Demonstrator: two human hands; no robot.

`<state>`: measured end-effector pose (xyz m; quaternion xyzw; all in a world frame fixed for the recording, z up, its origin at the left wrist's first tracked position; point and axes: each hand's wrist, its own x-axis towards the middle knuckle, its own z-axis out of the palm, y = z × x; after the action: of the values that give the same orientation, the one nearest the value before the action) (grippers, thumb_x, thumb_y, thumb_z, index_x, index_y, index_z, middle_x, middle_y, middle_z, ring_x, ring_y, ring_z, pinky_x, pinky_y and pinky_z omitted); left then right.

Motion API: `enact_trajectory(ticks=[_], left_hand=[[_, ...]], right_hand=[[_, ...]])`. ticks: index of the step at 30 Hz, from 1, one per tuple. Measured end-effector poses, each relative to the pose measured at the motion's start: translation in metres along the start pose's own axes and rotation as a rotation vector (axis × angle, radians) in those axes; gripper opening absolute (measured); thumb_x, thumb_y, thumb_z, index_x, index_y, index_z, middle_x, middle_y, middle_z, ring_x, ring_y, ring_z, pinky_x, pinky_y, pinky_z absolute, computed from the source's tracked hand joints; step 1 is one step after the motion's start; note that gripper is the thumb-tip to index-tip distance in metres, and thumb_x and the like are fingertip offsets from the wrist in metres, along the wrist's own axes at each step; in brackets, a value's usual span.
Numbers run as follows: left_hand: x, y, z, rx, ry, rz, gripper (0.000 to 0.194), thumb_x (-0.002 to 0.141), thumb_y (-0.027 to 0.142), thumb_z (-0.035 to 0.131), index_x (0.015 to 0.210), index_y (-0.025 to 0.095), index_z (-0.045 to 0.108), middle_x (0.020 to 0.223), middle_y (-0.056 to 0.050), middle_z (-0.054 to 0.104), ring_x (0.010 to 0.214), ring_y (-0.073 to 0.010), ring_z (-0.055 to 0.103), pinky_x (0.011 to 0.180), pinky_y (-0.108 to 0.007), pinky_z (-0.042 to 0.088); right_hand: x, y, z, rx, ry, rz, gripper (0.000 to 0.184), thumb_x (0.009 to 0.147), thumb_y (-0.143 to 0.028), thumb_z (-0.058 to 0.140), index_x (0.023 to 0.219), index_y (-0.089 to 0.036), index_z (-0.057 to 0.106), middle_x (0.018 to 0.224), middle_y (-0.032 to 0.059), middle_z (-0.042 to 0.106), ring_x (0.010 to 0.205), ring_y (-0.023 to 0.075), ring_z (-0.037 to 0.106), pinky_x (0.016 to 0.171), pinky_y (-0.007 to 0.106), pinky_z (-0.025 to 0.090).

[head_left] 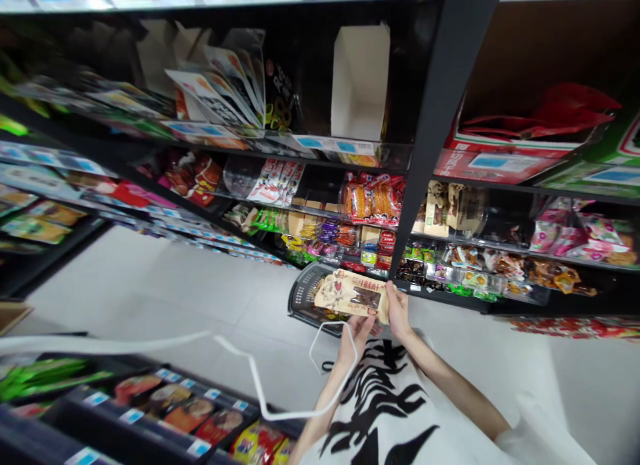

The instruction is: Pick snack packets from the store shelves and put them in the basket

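Observation:
A cream-coloured snack packet [350,294] with red lettering and a small dark window is held out flat in front of my body. My right hand [397,310] grips its right end, fingers wrapped over the edge. Fingers of my left hand [358,336] are closed on the lower edge, partly under the packet. Behind and below it a dark plastic shopping basket [303,293] with perforated sides shows, holding several items that the packet mostly covers. Whether the basket hangs from my arm or stands on the floor, I cannot tell.
Black shelving with snack bags rises ahead, split by an upright post [433,105]. Red boxes [493,160] stand to its right. A low display [145,412] of packaged food is at lower left. A white cable [260,385] loops across near my left arm. Grey floor [200,285] lies between.

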<state>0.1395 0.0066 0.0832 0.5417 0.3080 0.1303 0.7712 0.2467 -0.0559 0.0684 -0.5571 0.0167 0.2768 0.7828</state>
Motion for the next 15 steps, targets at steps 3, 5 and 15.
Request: enact_trajectory(ticks=[3,5,15], left_hand=[[-0.0003,-0.0028,-0.0004,-0.005,-0.002,-0.001,0.039,0.077,0.052,0.075,0.090,0.015,0.070,0.077,-0.006,0.072,0.061,-0.0173,0.067,0.057,-0.028,0.054],[-0.0001,-0.0038,-0.0005,-0.007,0.000,0.000,0.039,0.076,0.052,0.075,0.090,0.015,0.071,0.077,-0.006,0.072,0.060,-0.0173,0.067,0.057,-0.028,0.054],[0.0013,-0.0006,0.0001,-0.003,0.004,-0.006,0.039,0.076,0.054,0.075,0.089,0.017,0.071,0.075,-0.004,0.071,0.061,-0.0171,0.067,0.058,-0.028,0.054]], right_hand=[[-0.0001,0.0008,-0.0008,-0.013,0.015,-0.019,0.053,0.083,-0.066,0.063,0.063,-0.017,0.068,0.058,0.0035,0.067,0.042,0.0114,0.053,0.039,0.021,0.038],[-0.0002,0.0016,-0.0011,-0.005,0.017,-0.023,0.052,0.083,-0.065,0.064,0.064,-0.017,0.069,0.058,0.0034,0.067,0.043,0.0114,0.054,0.039,0.021,0.039],[0.0015,0.0018,-0.0005,-0.006,0.002,0.000,0.056,0.081,-0.069,0.063,0.065,-0.017,0.068,0.059,0.0056,0.069,0.041,0.0119,0.054,0.037,0.021,0.039]])
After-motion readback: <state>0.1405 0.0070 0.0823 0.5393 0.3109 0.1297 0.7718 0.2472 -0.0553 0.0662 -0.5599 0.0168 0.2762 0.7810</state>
